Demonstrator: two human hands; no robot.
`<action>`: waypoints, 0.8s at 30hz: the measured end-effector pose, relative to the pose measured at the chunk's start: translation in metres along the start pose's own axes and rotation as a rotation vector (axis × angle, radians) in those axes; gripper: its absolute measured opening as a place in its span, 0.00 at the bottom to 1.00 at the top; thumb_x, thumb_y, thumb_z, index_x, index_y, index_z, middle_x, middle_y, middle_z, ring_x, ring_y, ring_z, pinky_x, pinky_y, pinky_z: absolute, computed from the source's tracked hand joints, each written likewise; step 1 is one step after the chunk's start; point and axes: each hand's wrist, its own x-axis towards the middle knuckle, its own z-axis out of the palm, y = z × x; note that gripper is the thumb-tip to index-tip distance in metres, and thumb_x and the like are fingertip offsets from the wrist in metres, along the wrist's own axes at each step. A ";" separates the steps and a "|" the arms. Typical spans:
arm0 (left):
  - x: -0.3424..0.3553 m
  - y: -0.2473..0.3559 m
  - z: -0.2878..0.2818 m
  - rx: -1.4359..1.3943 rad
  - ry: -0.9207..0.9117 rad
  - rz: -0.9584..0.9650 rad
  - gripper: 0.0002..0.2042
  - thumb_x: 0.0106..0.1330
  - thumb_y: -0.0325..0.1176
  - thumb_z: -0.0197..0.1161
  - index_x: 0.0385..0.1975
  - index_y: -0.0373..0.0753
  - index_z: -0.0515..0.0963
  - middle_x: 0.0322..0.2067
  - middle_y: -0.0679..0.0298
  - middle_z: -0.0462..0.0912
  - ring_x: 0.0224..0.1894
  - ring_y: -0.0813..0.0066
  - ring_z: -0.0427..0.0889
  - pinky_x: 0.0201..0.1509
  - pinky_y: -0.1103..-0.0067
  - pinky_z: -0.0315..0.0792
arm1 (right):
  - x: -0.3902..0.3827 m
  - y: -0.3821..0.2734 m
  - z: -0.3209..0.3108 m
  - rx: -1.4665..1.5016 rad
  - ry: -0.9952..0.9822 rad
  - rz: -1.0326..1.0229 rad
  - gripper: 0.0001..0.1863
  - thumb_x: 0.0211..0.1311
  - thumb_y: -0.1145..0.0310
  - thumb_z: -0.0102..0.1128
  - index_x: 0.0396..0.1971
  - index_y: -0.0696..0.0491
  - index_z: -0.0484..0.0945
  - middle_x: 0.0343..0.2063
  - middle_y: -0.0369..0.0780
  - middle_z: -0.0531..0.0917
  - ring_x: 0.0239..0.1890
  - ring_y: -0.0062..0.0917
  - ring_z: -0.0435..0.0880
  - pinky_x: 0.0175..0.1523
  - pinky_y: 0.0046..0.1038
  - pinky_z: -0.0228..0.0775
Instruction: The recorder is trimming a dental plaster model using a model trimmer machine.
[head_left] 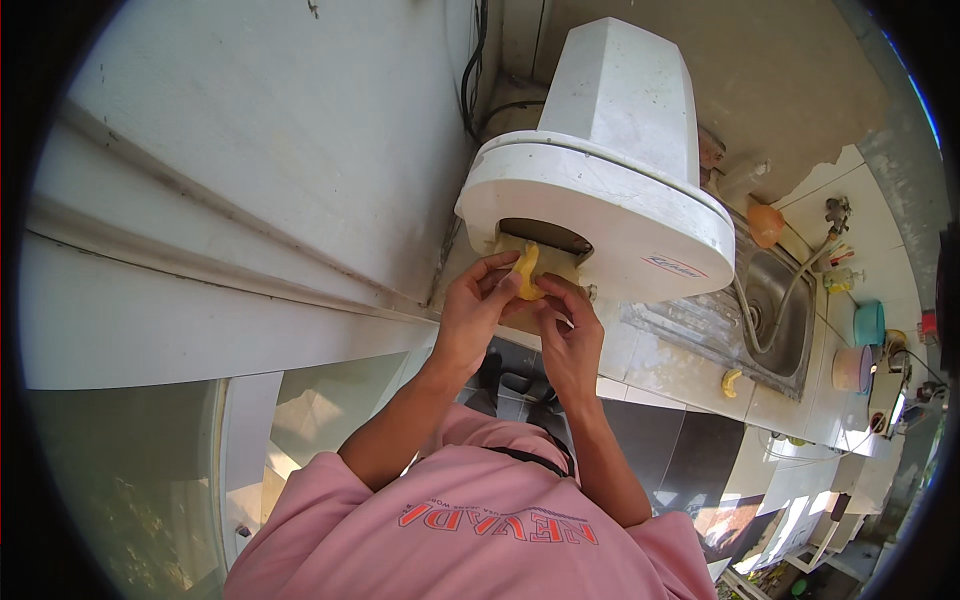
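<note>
My left hand (478, 305) and my right hand (568, 325) pinch a small, soft yellow piece (528, 275) between their fingertips; I cannot make out its material. They hold it just in front of a white machine (640, 240) with a rounded front and a tapered top, near a dark oval opening (545, 235) in its lower face. A pale surface shows under the opening, partly hidden by my fingers. A similar yellow piece (731, 383) lies on the counter edge to the right.
A steel sink (770, 365) with a hose and tap stands right of the machine, near an orange bag (764, 225), a teal tub (868, 322) and a pink container (852, 368). A white panel (250, 160) fills the left, with black cables (470, 80). My shoes show below on dark tiles.
</note>
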 end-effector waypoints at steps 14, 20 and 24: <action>0.008 -0.002 0.003 -0.493 0.034 -0.275 0.15 0.60 0.28 0.64 0.46 0.35 0.73 0.42 0.62 0.77 0.43 0.76 0.77 0.50 0.82 0.75 | 0.018 0.011 0.006 0.868 0.088 0.426 0.17 0.62 0.75 0.55 0.50 0.64 0.69 0.43 0.42 0.77 0.46 0.25 0.78 0.51 0.23 0.73; 0.017 -0.010 0.014 -0.539 0.218 -0.204 0.11 0.59 0.27 0.65 0.40 0.35 0.74 0.38 0.62 0.78 0.40 0.74 0.79 0.47 0.82 0.76 | 0.013 0.005 0.009 1.013 0.205 0.478 0.15 0.62 0.75 0.55 0.47 0.65 0.70 0.43 0.43 0.77 0.48 0.28 0.78 0.53 0.23 0.73; 0.022 -0.011 0.016 -0.522 0.249 -0.196 0.11 0.58 0.27 0.65 0.39 0.34 0.74 0.37 0.62 0.78 0.38 0.75 0.79 0.45 0.82 0.77 | 0.014 0.000 0.011 1.055 0.175 0.503 0.15 0.62 0.74 0.55 0.46 0.65 0.70 0.44 0.43 0.77 0.49 0.28 0.77 0.54 0.24 0.72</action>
